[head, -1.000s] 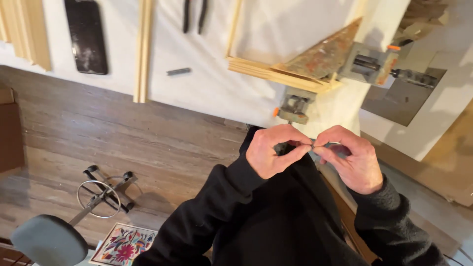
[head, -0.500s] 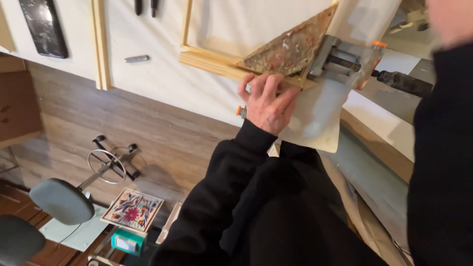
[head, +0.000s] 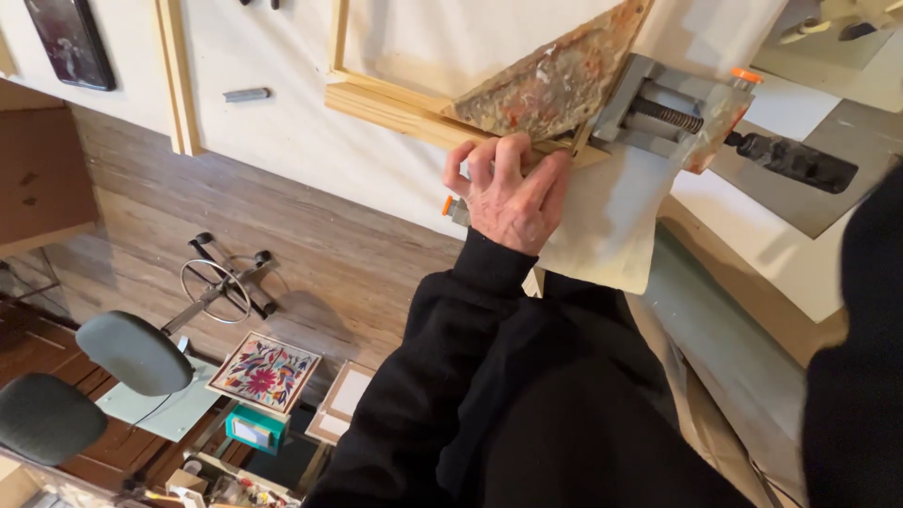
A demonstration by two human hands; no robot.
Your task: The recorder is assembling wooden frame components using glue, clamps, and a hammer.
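The left hand (head: 508, 193) lies flat, fingers together and curled over the edge, pressing down on the wooden frame (head: 395, 99) right where its corner sits in the corner clamp (head: 658, 108); it pinches nothing. Only the dark sleeve of the right arm shows at the picture's edge, so the right hand is out of view. The work looks to be at the stage of seating the frame's joint in the clamp, and a steady downward hold beside the paint-stained triangular plate (head: 555, 85) seems to be what it needs while the screw with its dark handle (head: 795, 160) is turned. A sheet of pale paper (head: 611, 226) hangs over the front of the white counter (head: 282, 132), just beside the hand. Farther along the counter lie a small grey metal piece (head: 246, 94) and a loose wooden strip (head: 177, 75). Beyond is wood-plank flooring, two grey stool seats (head: 132, 350) and a flowered tile picture (head: 263, 372).
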